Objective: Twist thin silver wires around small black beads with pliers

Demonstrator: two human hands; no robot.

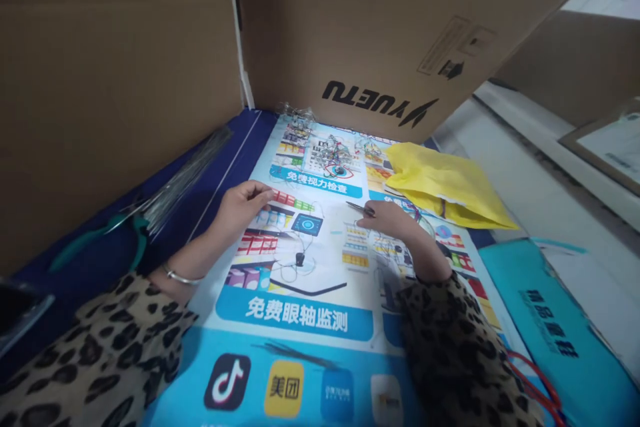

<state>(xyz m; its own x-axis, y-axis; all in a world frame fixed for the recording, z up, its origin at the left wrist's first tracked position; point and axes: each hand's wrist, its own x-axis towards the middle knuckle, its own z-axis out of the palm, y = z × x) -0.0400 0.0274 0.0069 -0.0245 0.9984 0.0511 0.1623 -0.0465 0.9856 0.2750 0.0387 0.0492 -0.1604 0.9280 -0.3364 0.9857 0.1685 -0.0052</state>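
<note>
My left hand (247, 207) hovers over the printed poster sheet (357, 317), thumb and fingertips pinched together; whatever is between them is too fine to make out. In my right hand (393, 220) is a small pointed metal tool (356, 206), its tip aimed left toward my other hand. Thin, pale strands run across the sheet between and below the hands. Among them lies a small black piece (300, 259) with a thin loop beside it. Farther back sits a tangle of fine strands and small bits (335, 152).
Cardboard walls (350, 27) stand behind and to the left. Left of the sheet lie a bundle of thin wires (193, 170) and a teal-handled tool (137, 240). At the right are a yellow bag (445, 180), a teal bag (555, 320) and a red cord (543, 377).
</note>
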